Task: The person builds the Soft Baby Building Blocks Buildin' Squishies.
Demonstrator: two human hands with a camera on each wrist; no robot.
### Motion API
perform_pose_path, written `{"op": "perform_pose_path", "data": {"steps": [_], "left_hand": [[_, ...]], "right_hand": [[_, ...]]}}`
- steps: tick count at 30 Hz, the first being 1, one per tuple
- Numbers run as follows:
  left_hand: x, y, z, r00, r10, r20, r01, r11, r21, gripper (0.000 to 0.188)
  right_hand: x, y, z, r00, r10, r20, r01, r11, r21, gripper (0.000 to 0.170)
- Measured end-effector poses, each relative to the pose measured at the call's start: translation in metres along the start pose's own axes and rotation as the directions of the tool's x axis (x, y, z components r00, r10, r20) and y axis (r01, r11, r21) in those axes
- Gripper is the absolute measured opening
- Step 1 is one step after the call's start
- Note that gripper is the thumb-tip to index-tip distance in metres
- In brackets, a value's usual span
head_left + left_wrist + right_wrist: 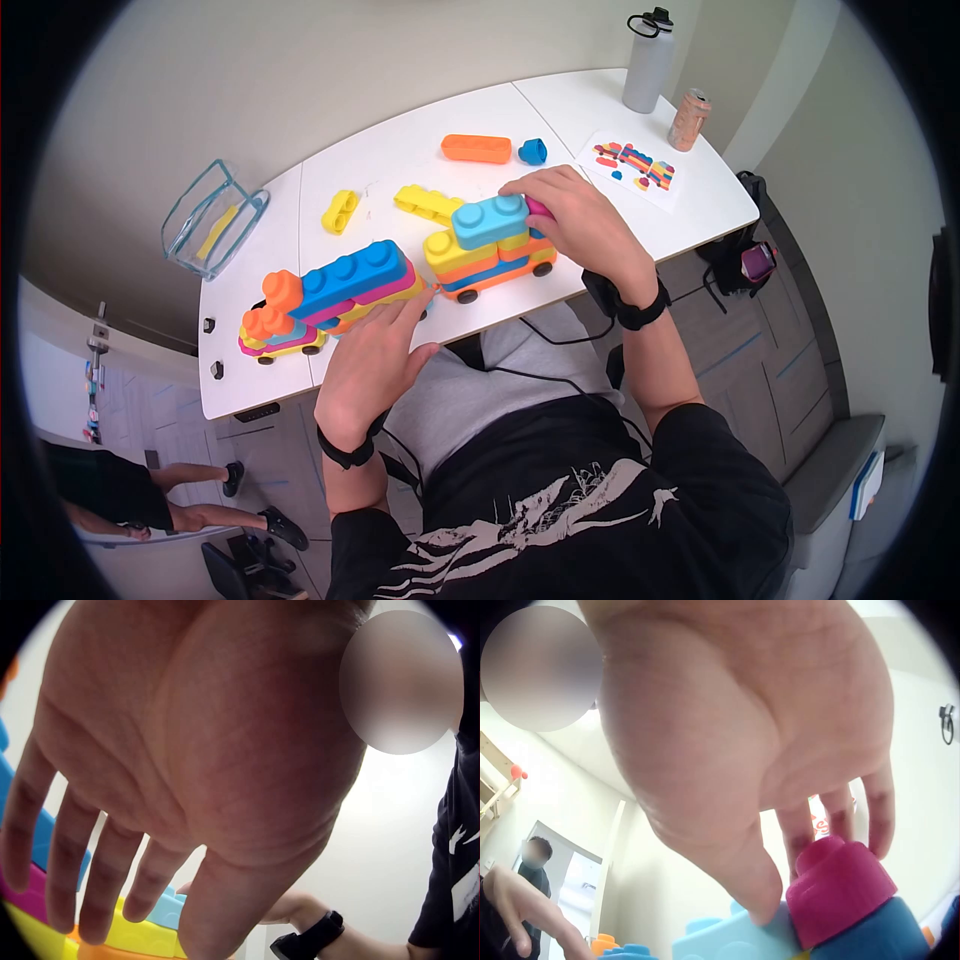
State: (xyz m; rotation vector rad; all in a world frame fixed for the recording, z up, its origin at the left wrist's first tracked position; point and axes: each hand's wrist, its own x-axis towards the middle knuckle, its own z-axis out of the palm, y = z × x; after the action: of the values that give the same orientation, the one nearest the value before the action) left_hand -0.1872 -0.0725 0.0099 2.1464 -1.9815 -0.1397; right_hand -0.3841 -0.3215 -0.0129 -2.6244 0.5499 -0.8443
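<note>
My right hand [585, 225] grips a small magenta block [836, 892] at the right end of a toy-block train car [500, 268]. Its thumb lies against the light-blue block [490, 221] beside it, and the other fingers reach down the far side. A dark-blue block [877, 934] sits under the magenta one. My left hand [375, 365] has straight, spread fingers, with fingertips right at the near side of a second block car. That car carries a long blue block [355, 278] over magenta and yellow ones. An orange-topped engine [280, 325] stands at its left.
Yellow blocks [341, 212], an orange block [476, 149] and a small blue block [533, 151] lie farther back. A picture sheet [640, 170], can [690, 120] and bottle [648, 68] are at the right. A clear bag [212, 225] stands at the left edge.
</note>
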Motion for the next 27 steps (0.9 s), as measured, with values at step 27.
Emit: {"op": "perform_pose_path", "data": {"steps": [27], "left_hand": [[-0.082, -0.172, -0.078, 0.807, -0.438, -0.397, 0.388, 0.899, -0.203, 0.023]], "right_hand": [[-0.012, 0.023, -0.034, 0.996, 0.056, -0.062, -0.058, 0.998, -0.022, 0.047]]}}
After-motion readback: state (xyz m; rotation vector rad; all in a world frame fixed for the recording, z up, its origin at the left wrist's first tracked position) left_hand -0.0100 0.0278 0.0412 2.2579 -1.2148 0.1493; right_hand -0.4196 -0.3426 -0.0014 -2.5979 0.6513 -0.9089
